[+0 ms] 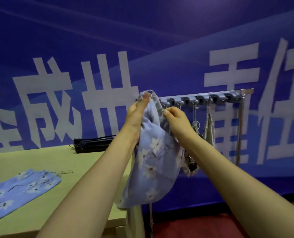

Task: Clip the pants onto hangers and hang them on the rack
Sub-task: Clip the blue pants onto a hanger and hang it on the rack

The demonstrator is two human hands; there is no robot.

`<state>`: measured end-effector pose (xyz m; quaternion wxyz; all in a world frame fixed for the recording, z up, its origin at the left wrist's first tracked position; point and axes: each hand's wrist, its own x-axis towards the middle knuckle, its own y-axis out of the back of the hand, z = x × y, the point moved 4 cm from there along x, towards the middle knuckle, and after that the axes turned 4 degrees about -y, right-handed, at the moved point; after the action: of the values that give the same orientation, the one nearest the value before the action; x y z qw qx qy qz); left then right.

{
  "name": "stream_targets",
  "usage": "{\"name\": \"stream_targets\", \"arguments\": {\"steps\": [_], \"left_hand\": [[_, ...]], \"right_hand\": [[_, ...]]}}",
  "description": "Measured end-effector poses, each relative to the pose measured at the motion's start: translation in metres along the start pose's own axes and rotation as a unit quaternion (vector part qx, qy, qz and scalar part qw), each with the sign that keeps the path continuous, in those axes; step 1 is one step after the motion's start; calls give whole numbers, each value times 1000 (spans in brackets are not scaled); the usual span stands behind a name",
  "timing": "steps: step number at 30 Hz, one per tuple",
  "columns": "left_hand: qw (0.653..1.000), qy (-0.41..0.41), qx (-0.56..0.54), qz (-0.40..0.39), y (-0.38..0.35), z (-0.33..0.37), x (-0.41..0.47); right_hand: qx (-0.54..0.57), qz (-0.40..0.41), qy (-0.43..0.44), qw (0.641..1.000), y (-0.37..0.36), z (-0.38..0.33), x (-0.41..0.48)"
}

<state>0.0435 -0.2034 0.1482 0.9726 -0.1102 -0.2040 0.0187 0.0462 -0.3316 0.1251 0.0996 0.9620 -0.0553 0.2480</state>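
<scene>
Pants (151, 162) in pale blue floral fabric hang in the air in front of the rack (203, 97), held up by their gathered elastic waistband. The left hand (136, 115) is closed on the waistband's top corner, and the right hand (175, 119) pinches the waistband lower down, just beside the rack's left end. No hanger can be made out on this pair; if one is there, the fabric and hands cover it. A slip looks likely if either pinch loosens, since the soft cloth would slide down toward the floor, and the loose folds could snag on the rack's hooks. 2 clipped garments (208, 131) already hang from the rack, their clips blurred. Another floral pair (20, 188) lies flat on the green table (60, 157), cut off at the left edge, and a dark stack of hangers (91, 144) sits at the table's far end, partly behind the left forearm.
</scene>
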Motion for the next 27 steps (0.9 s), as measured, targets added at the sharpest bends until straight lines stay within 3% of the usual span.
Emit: {"name": "stream_targets", "arguments": {"steps": [3,6,10,12,16,22,24,26,27], "left_hand": [[988,40,147,34,11,-38,0],[948,87,305,17,19,-72,-7],[898,44,436,-30,11,-93,-10],[890,4,456,-35,3,-91,-12],[899,-27,437,-5,-8,-91,-15],[839,62,539,40,29,-110,-15],[878,108,462,61,43,-115,-13],[950,179,229,109,48,-120,-13],[962,204,130,128,47,-122,-14]], "right_hand": [[29,49,-54,997,21,18,3],[57,85,-68,992,32,33,0],[176,163,-79,968,46,45,0],[208,159,-60,963,53,39,2],[161,103,-29,981,49,26,4],[27,171,-53,983,60,46,1],[-12,176,-59,983,59,60,-3],[-35,173,-57,983,54,70,-7],[-47,168,-57,983,51,75,-8]]}}
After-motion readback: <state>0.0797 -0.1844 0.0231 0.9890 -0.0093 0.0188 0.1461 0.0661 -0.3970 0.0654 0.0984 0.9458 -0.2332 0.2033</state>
